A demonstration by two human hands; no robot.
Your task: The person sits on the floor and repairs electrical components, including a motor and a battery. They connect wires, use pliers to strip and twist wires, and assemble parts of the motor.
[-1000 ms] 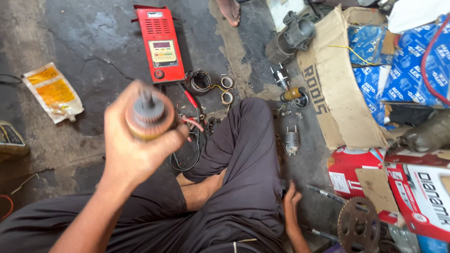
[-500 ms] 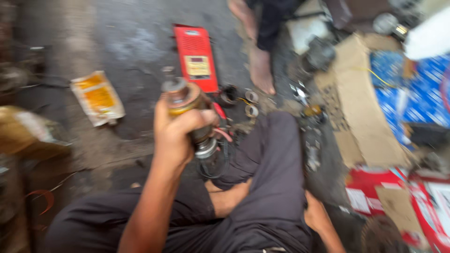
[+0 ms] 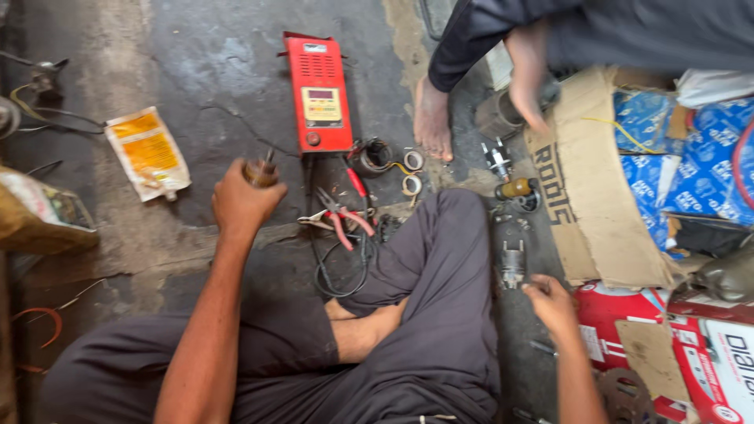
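Bare concrete floor [image 3: 196, 63], grey, stained, cracked in places. Directly on it: red tester box [image 3: 320, 93] lying flat near the top centre, black cable [image 3: 339, 267] looping down from it. Red-handled pliers [image 3: 339, 218] just below the box. Tape rolls [image 3: 411, 173] to its right, one above the other. Yellow-and-white packet [image 3: 147, 153] flat at left, well apart from the box. Small metal parts [image 3: 512, 228] scattered in a strip right of centre. Flattened cardboard [image 3: 585, 188] at right, blue and red boxes on and beside it. Loose wires [image 3: 39, 318] at bottom left.
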